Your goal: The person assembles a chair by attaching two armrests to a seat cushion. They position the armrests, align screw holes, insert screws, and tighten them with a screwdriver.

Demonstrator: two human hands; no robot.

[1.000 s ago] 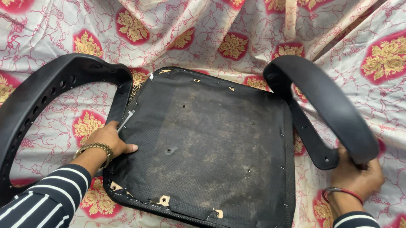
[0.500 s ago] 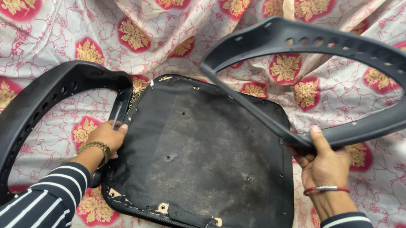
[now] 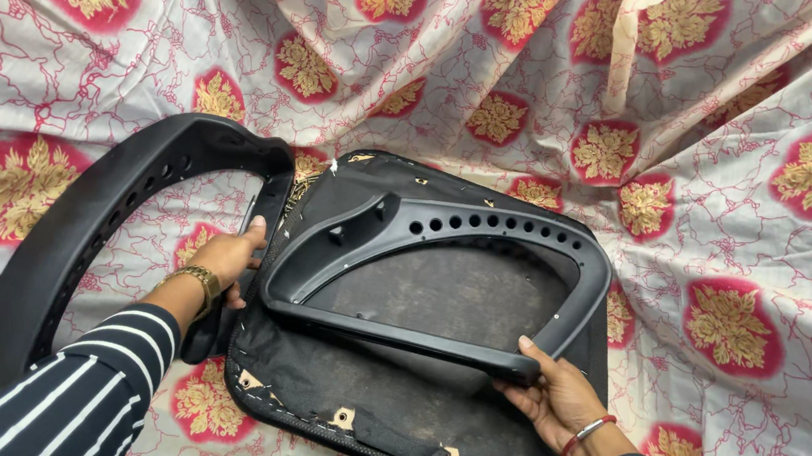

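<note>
Nearest the camera: two striped sleeves, and the near edge of the seat pan (image 3: 385, 427), lying upside down with its black fabric stapled along the rim. Flipped like that, probably so the underside faces up and stays flat on the cloth (image 3: 748, 224).

Right hand (image 3: 559, 400) clamped on the loose armrest (image 3: 443, 262), fingers under the lower bar near its right corner, thumb on top. Armrest laid flat across the seat pan, hole-punched arch pointing away. Held low at that corner, by the look of it, to steer the whole loop with one hand while the pan carries the weight.

Left hand (image 3: 230, 258) closed round the upright bar of the second armrest (image 3: 92, 245), right at the pan's left edge. That one arcs out to the left over the cloth, seemingly still joined to the pan, though the joint itself is hidden by the hand. Grip there likely just pinning the pan so nothing slides.

Farther back: only the red-and-gold flowered cloth, bunched up in folds, covering everything behind and under the parts.
</note>
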